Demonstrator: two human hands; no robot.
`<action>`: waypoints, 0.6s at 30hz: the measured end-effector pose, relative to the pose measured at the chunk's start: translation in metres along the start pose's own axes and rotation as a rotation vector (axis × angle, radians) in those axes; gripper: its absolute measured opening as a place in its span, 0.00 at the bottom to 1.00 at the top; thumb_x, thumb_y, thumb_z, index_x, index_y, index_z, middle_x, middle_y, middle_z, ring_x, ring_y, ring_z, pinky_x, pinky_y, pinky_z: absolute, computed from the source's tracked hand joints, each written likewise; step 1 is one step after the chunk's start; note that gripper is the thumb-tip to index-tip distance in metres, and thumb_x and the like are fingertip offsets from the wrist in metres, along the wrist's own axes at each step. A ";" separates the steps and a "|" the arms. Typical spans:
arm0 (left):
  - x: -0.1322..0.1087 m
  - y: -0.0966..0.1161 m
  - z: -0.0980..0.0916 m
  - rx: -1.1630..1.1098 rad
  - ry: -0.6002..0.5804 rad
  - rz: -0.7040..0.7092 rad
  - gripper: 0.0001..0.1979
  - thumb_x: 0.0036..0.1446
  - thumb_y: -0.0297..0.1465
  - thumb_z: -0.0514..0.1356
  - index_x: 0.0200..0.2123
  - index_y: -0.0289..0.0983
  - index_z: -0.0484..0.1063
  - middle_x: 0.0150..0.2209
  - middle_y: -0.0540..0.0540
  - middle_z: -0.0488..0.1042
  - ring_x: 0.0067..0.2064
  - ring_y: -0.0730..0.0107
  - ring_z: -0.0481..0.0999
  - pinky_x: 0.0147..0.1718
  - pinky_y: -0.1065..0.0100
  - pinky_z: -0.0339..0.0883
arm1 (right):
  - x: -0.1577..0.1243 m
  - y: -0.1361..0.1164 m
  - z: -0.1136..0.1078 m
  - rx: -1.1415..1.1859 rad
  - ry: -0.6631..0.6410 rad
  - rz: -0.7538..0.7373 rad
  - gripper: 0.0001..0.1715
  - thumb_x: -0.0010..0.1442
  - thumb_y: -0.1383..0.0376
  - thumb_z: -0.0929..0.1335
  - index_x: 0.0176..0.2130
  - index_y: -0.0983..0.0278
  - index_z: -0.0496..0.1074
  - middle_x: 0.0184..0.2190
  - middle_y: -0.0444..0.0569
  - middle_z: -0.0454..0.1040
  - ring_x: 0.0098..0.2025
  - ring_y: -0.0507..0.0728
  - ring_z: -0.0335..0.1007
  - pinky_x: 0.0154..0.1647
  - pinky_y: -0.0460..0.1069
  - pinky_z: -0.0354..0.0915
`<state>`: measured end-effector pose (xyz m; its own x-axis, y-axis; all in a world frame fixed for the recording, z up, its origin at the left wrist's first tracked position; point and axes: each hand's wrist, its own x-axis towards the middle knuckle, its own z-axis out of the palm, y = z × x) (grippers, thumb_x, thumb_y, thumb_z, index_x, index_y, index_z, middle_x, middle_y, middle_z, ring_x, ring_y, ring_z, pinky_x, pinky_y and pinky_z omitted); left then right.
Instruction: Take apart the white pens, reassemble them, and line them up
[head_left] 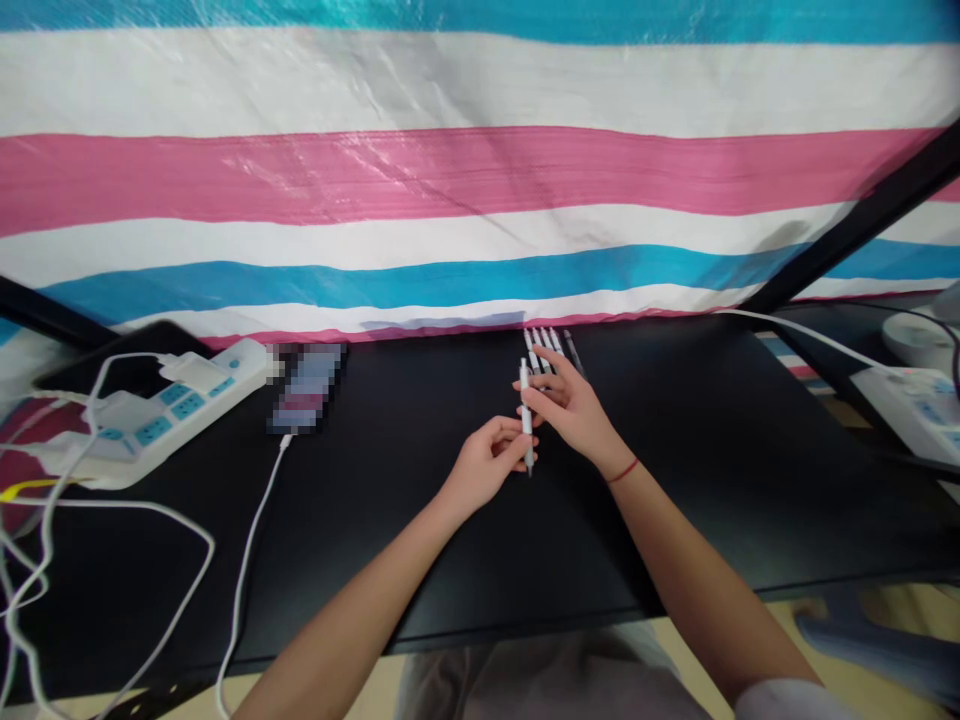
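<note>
Both of my hands hold one white pen (526, 405) upright over the black table (675, 480). My left hand (486, 465) pinches its lower end near the tip. My right hand (574, 408) grips its upper part; a red string circles that wrist. Just behind my right hand, several white pens (543, 342) and one dark pen (573, 350) lie side by side near the table's far edge.
A phone (306, 387) lies at the left of the table with a white charging cable (251, 540) plugged in. A white power strip (161, 408) with loose cords sits far left, another power strip (911, 400) far right. A striped tarp (480, 200) hangs behind.
</note>
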<state>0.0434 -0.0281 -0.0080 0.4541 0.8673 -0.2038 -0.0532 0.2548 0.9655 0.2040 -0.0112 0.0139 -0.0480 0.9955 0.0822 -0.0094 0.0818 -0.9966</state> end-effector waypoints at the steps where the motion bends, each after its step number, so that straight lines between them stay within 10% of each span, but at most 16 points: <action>1: 0.000 0.001 -0.001 -0.024 0.049 0.026 0.14 0.53 0.38 0.62 0.38 0.35 0.69 0.36 0.46 0.74 0.34 0.74 0.75 0.32 0.71 0.73 | -0.001 0.001 0.000 -0.035 -0.015 -0.014 0.32 0.56 0.57 0.69 0.58 0.57 0.59 0.41 0.48 0.73 0.33 0.53 0.73 0.29 0.49 0.72; 6: 0.002 0.007 -0.007 -0.139 0.337 0.167 0.12 0.52 0.37 0.63 0.36 0.38 0.66 0.36 0.53 0.68 0.36 0.78 0.73 0.39 0.70 0.74 | -0.008 -0.001 0.012 -0.416 -0.169 -0.159 0.11 0.56 0.62 0.69 0.41 0.62 0.74 0.36 0.47 0.74 0.33 0.52 0.72 0.31 0.46 0.68; 10: 0.005 0.008 -0.013 -0.113 0.306 0.143 0.13 0.52 0.38 0.63 0.37 0.37 0.66 0.33 0.53 0.67 0.35 0.77 0.73 0.39 0.69 0.74 | -0.008 -0.002 0.018 -0.586 -0.091 -0.245 0.07 0.58 0.65 0.67 0.35 0.62 0.75 0.30 0.46 0.74 0.31 0.52 0.70 0.30 0.46 0.66; 18: 0.008 0.006 -0.017 0.011 0.283 0.110 0.17 0.54 0.40 0.60 0.43 0.37 0.65 0.32 0.51 0.68 0.32 0.74 0.73 0.32 0.70 0.73 | 0.009 0.008 -0.073 -0.988 0.389 0.038 0.10 0.56 0.63 0.66 0.36 0.65 0.76 0.32 0.52 0.78 0.35 0.58 0.74 0.39 0.50 0.66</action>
<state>0.0318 -0.0119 -0.0066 0.1801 0.9746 -0.1333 -0.0776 0.1492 0.9858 0.2760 0.0017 0.0061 0.2933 0.9310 0.2172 0.8090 -0.1207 -0.5753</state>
